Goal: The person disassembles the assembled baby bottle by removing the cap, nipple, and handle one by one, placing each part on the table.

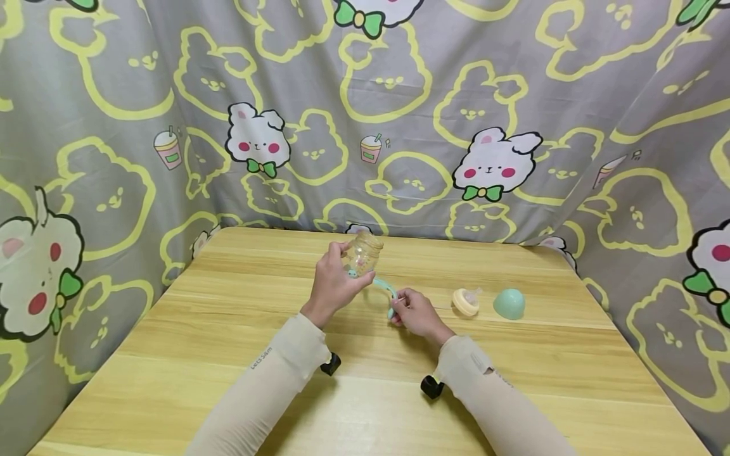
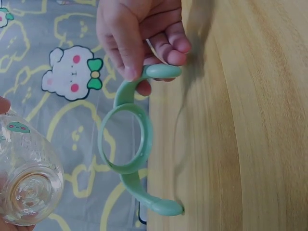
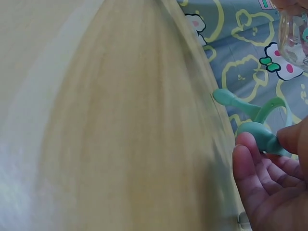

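In the head view my left hand (image 1: pixel 335 282) grips a clear baby bottle (image 1: pixel 365 254) without its top, raised over the table. Part of that bottle's rounded base shows at the left edge of the left wrist view. My right hand (image 1: pixel 418 313) pinches a mint-green bottle handle ring (image 2: pixel 102 139) by one of its two curved grips. The ring's round opening is bare, and its other grip (image 2: pixel 161 207) points away from my fingers. Bottle and handle ring are apart, the bottle higher and to the left.
Right of my right hand, a cream collar with a clear nipple (image 1: pixel 466 303) lies on the wooden table (image 1: pixel 171 373). Beside it sits a mint-green dome cap (image 1: pixel 509 304). A patterned curtain (image 1: pixel 319 82) hangs behind the table and along both sides.
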Demonstrator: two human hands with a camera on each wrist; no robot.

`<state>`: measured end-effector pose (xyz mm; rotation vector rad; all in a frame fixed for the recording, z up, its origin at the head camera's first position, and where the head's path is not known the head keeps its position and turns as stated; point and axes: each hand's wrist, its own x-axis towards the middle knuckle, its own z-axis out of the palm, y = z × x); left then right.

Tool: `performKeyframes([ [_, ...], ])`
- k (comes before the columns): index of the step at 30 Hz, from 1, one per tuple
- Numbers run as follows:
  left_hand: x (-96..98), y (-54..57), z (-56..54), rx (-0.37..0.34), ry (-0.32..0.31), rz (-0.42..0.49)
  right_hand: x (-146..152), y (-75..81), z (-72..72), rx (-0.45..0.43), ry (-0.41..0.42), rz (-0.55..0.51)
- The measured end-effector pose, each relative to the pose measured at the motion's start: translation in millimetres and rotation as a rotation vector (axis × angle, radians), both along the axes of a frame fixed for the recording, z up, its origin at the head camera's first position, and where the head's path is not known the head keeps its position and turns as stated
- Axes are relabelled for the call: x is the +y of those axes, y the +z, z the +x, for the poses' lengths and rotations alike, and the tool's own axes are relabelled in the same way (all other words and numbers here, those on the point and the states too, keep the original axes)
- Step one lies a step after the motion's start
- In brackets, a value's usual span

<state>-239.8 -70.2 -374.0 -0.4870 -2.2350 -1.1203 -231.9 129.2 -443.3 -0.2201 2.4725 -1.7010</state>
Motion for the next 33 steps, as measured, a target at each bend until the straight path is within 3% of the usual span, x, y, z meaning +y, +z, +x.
performKeyframes([
  [13, -1.4, -0.3, 0.3, -0.011, -0.004, -0.002, 1.3, -0.7, 0.9, -0.023, 0.034, 0.053],
  [33, -1.4, -0.5, 1.3, -0.014, -0.003, -0.008, 0.2, -6.3, -3.2, -0.063, 0.012, 0.088],
])
